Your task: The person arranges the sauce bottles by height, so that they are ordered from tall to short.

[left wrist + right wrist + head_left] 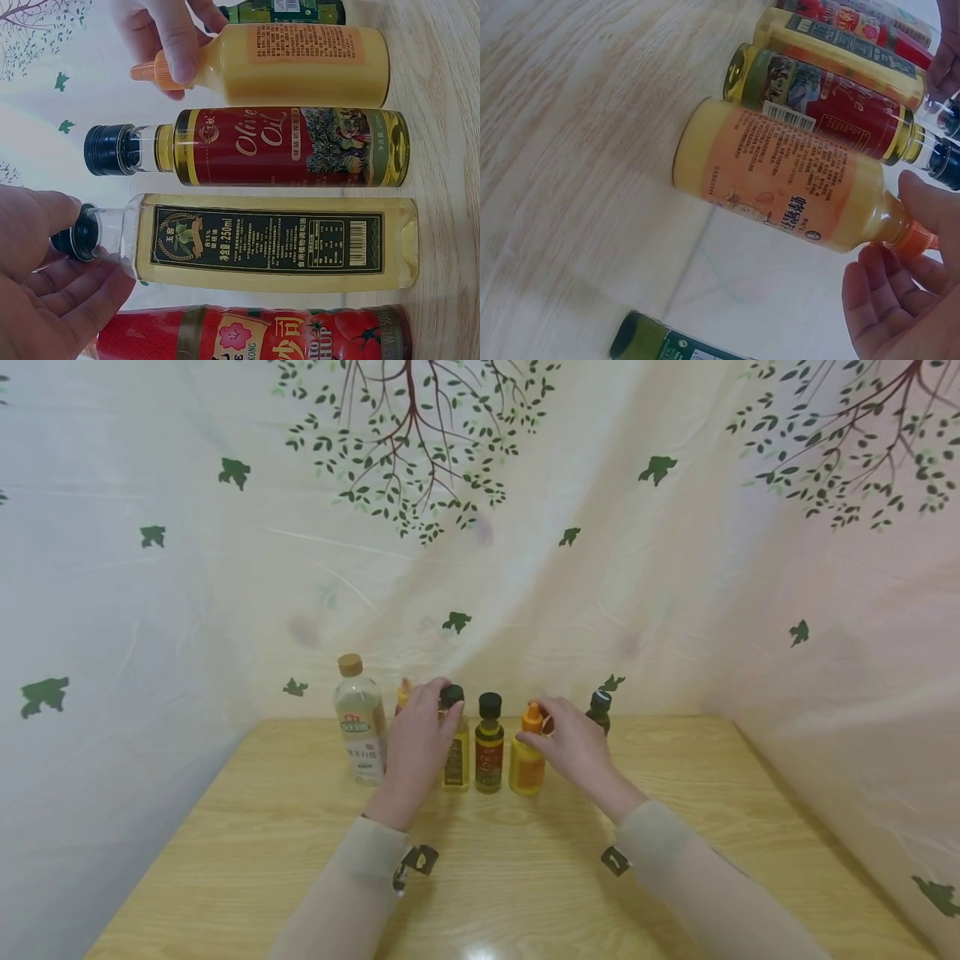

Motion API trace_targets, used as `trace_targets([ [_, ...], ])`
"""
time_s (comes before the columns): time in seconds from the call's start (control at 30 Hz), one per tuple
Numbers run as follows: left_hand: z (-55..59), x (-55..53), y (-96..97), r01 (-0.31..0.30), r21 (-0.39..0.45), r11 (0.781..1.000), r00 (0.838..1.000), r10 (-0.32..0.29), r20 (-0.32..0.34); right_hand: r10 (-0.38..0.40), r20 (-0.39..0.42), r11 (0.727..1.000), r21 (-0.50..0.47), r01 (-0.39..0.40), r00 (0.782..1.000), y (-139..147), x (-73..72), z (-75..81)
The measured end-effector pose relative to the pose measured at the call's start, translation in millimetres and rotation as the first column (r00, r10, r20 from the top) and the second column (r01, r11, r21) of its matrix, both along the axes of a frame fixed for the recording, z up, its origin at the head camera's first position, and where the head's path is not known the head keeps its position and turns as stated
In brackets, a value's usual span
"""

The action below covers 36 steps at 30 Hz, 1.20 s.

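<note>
My left hand (414, 739) grips the black cap of a clear oil bottle (285, 244) with a dark label, standing upright on the table. With thumb and fingers, my right hand (576, 742) pinches the orange cap of a yellow squeeze bottle (780, 176) that has an orange label. Between these two stands an olive oil bottle (292, 148) with a red label and black cap, touched by neither hand. A red ketchup bottle (247, 334) is just left of the oil bottle, mostly hidden behind my left hand in the head view.
At the row's left end stands a tall clear bottle (360, 727) with a tan cap. A dark green bottle (600, 717) is at the right, partly behind my right hand. The wooden table (495, 877) meets a leaf-printed curtain (525, 585) behind the bottles.
</note>
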<state>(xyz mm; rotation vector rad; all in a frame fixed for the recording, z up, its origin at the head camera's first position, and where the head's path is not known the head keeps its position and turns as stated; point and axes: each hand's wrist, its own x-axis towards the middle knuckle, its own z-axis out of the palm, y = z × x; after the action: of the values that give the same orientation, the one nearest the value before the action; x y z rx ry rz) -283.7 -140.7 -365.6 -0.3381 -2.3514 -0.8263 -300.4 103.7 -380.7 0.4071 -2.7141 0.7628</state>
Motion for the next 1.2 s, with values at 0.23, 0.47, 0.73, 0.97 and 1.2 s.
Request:
trace_targets([
  [0.23, 0.4, 1.0, 1.0, 0.003, 0.001, 1.0, 1.0, -0.003, 0.003, 0.015, -0.008, 1.0, -0.025, -0.016, 1.0, 9, 10.7, 5.1],
  [0.47, 1.3, 1.3, 2.0, 0.004, 0.005, 1.0, 1.0, -0.004, -0.001, -0.015, -0.032, 0.997, -0.071, 0.012, 0.999, 28, 16.0, 11.0],
  [0.73, 0.3, 0.7, 1.4, -0.006, -0.003, 1.0, 1.0, 0.006, 0.004, -0.044, -0.052, 0.996, -0.084, 0.039, 0.998, 54, 17.1, 19.4],
  [0.97, -0.1, 0.0, 0.8, 0.002, 0.0, 1.0, 1.0, -0.002, -0.004, -0.103, -0.05, 0.992, -0.075, 0.099, 0.993, 77, 10.2, 24.3],
  [1.2, 0.2, 0.0, 0.3, 0.011, 0.005, 1.0, 1.0, -0.011, -0.001, -0.127, 0.008, 0.987, -0.095, 0.127, 0.992, 94, 5.4, 24.1],
])
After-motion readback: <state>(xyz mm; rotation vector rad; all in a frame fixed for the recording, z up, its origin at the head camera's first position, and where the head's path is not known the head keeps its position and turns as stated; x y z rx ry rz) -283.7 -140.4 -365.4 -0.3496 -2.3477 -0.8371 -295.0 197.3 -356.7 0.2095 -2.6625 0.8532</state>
